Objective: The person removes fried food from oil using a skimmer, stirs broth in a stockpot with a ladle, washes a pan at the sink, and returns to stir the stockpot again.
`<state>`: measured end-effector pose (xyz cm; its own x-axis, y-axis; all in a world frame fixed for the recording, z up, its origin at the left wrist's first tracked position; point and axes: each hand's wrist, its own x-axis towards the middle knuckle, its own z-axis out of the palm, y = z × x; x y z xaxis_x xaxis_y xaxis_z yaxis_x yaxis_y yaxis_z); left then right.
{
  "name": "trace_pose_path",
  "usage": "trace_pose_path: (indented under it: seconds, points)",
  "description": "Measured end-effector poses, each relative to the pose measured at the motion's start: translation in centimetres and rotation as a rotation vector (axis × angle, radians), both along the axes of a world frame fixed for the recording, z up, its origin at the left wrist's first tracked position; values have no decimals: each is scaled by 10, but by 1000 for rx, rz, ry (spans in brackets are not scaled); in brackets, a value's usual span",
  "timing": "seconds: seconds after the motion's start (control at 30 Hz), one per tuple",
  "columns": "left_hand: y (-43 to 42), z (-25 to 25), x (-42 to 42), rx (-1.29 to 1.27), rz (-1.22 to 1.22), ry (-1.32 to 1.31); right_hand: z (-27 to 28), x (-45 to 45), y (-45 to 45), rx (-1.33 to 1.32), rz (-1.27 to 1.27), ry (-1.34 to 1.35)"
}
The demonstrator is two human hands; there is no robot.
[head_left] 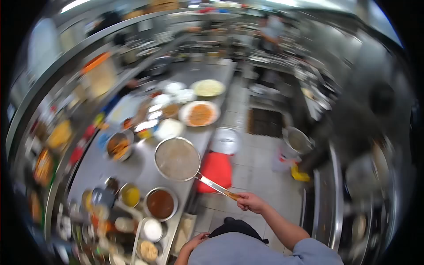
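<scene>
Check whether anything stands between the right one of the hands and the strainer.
Nothing visible does: the right hand is closed around the far end of the strainer's handle, and the rest of the handle shows uncovered.

Location: commercial kitchen. Indicators: long steel counter [141, 165], 8 to 12 o'clock; strainer [177, 159], 8 o'clock; food plate [207, 87], 12 o'clock; pot of brown liquid [161, 204], 7 o'clock.

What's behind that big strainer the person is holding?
Steel table shows beside the strainer in the right hand; whatever lies directly behind its mesh is hidden.
</scene>
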<state>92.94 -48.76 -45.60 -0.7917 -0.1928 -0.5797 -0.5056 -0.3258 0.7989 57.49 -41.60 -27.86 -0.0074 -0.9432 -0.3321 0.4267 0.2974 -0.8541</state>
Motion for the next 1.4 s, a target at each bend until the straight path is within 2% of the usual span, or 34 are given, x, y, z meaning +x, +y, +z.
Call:
trace_pose_path:
  seconds: [0.1, 0.17, 0.33, 0.4, 0.43, 0.5, 0.53, 0.63, 0.67, 0.77, 0.83, 0.9, 0.97, 1.0, 1.03, 1.07, 1.1, 1.13, 1.17, 1.2, 1.23, 1.27, 1.3, 1.33, 1.37, 1.4]
  points:
    - [-5, -11, -28, 56, -324, -20, 7, -4, 130, 97, -294, 14]
    - [-2, -21, -48, 63, -524, -38, 6, 16, 204, 115, -518, 149]
    - [31, -40, -112, 32, -959, -26, -6, 115, 337, 106, -1013, 35]
    - [50, -43, -130, 78, -1024, -74, -5, 161, 375, 25, -1266, -35]
    - [58, -42, -137, 119, -1025, -129, -7, 182, 392, 19, -1313, -34]
    - [71, -45, -149, 88, -1106, -143, -5, 219, 428, 1, -1607, -39]
    - [79, -47, -154, 59, -1149, -140, -2, 232, 448, -5, -1649, -33]
    - [95, -55, -163, -53, -1270, -130, 15, 258, 500, -67, -2020, 125]
    - [102, -57, -168, -91, -1301, -124, 25, 260, 516, -55, -2113, 231]
    - [115, -62, -185, -254, -1353, -73, 53, 251, 570, 50, -2445, 310]
    - [122, -65, -199, -365, -1359, -25, 56, 251, 613, 476, -2519, 498]
    - [130, -70, -219, -467, -1352, 40, -5, 252, 688, 1042, -2414, 1356]
    - [139, -70, -237, -508, -1330, 51, 28, 250, 686, 1763, -2135, 1038]
    - [142, -69, -249, -478, -1231, -145, 38, 242, 684, 1919, -2030, 804]
    - [151, -68, -260, -442, -1121, -332, 27, 240, 698, 1987, -1856, 701]
    - [164, -41, -267, -515, -1057, -345, 15, 242, 713, 2042, -1684, 605]
    - [168, -43, -274, -510, -1039, -340, 7, 244, 722, 1989, -1730, 652]
    - [164, -54, -281, -412, -900, -375, 0, 245, 730, 1934, -1773, 699]
    - [162, -65, -289, -314, -758, -411, -3, 245, 737, 1812, -1932, 737]
    - [164, -70, -295, -316, -726, -392, -12, 248, 744, 1341, -2211, 919]
    - [169, -67, -296, -312, -694, -395, -40, 253, 763, 1057, -2420, 817]
    - [175, -62, -301, -317, -712, -394, -44, 253, 767, 1130, -2467, 793]
    - [175, -62, -304, -325, -731, -390, -7, 250, 752, 894, -2534, 234]
    - [179, -63, -306, -351, -773, -399, 21, 240, 738, 626, -2636, 114]
    - [183, -67, -307, -354, -750, -394, 30, 239, 741, 550, -2601, 93]
    - [188, -69, -310, -392, -842, -410, 38, 237, 742, 494, -2583, 70]
